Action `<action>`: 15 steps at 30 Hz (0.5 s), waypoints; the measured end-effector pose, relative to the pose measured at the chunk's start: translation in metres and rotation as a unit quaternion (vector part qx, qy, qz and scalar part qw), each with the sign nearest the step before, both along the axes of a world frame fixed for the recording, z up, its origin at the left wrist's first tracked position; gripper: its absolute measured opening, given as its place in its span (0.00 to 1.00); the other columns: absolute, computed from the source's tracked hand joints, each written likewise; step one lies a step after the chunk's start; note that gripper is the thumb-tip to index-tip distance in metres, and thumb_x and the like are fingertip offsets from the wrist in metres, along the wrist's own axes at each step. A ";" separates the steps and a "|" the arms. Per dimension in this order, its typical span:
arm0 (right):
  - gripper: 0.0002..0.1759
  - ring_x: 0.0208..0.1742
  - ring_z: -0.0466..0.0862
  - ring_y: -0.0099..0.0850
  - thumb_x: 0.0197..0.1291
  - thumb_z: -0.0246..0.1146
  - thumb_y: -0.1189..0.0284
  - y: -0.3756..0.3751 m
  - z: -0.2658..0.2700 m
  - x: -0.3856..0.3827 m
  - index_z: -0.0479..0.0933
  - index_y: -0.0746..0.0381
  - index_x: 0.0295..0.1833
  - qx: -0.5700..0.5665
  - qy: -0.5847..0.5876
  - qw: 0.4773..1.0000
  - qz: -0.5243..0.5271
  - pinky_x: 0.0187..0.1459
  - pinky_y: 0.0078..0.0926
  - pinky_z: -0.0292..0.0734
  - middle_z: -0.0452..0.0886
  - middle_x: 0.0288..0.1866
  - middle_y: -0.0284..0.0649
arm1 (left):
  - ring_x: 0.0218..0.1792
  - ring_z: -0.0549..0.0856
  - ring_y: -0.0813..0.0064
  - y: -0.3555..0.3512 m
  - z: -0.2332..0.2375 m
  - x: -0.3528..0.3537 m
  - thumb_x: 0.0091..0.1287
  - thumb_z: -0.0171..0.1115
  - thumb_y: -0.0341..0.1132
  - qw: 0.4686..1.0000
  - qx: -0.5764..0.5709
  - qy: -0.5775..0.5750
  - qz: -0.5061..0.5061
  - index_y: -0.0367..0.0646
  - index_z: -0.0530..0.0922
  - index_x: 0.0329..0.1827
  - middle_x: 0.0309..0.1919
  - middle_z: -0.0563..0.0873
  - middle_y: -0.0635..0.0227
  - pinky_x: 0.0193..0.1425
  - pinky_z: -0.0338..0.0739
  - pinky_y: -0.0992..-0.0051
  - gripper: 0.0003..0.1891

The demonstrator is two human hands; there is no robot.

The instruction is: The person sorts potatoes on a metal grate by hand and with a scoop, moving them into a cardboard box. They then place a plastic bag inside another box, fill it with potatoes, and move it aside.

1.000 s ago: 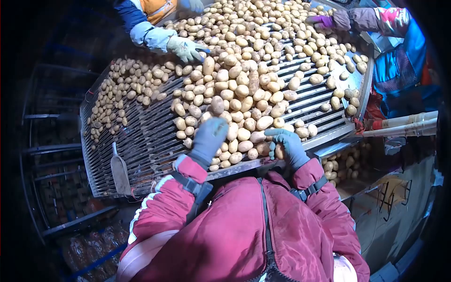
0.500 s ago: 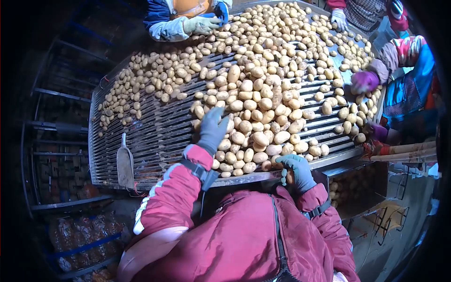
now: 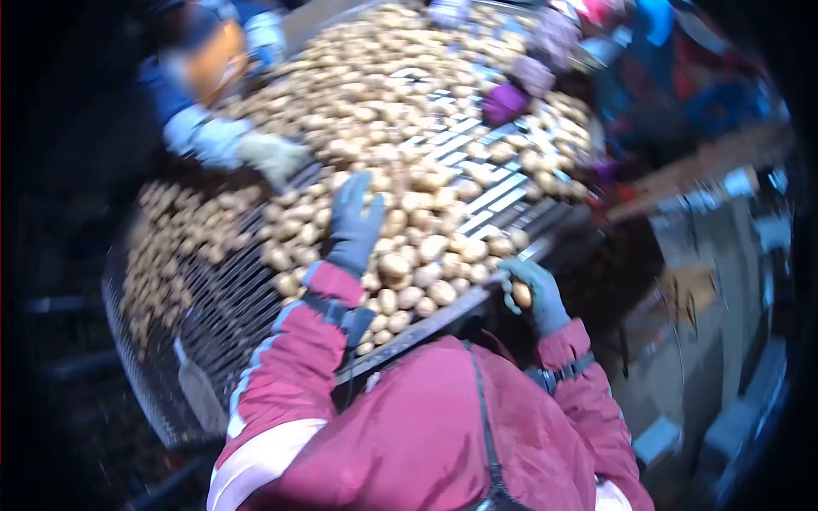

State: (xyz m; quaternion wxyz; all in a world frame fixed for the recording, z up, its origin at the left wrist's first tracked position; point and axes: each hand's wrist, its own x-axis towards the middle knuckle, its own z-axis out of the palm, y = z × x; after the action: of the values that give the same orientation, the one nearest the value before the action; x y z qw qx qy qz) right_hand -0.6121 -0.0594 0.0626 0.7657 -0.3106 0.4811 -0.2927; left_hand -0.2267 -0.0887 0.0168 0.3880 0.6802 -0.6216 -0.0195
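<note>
Many pale yellow potatoes (image 3: 430, 249) lie heaped on a slatted metal sorting table (image 3: 217, 294). My left hand (image 3: 354, 226), in a grey glove, rests on the pile with its fingers stretched forward; nothing shows in its grip. Just past the table's near rim, my right hand (image 3: 538, 294) in a grey-green glove has its fingers curled round one potato (image 3: 521, 295). Its palm is turned away from me, and the frame is somewhat smeared by motion.
A scoop (image 3: 198, 387) lies on the slats at left. Across the table a co-worker's pale glove (image 3: 273, 157) touches potatoes, and another person's purple glove (image 3: 505, 104) is at the right. Beyond the near rim at right stands a cardboard piece (image 3: 692, 285).
The view has turned, so the table now sits tilted. My left hand has moved further over the pile; my right hand has come off the table edge with a potato. The far co-worker's glove reaches nearer.
</note>
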 end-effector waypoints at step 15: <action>0.16 0.24 0.79 0.25 0.71 0.60 0.70 0.053 -0.022 -0.111 0.85 0.62 0.60 0.010 0.192 0.942 -0.275 0.21 0.21 0.70 0.83 0.33 0.34 | 0.56 0.86 0.52 0.015 0.019 -0.148 0.72 0.65 0.36 0.936 0.138 0.009 -0.324 0.39 0.82 0.62 0.53 0.87 0.51 0.64 0.79 0.59 0.18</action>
State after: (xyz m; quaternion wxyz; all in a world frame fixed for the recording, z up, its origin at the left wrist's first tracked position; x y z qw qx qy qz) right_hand -0.7228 -0.0068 0.0405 0.5511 -0.2087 0.6889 -0.4221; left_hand -0.3743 -0.0739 0.0359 0.2685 0.4888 -0.7960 -0.2354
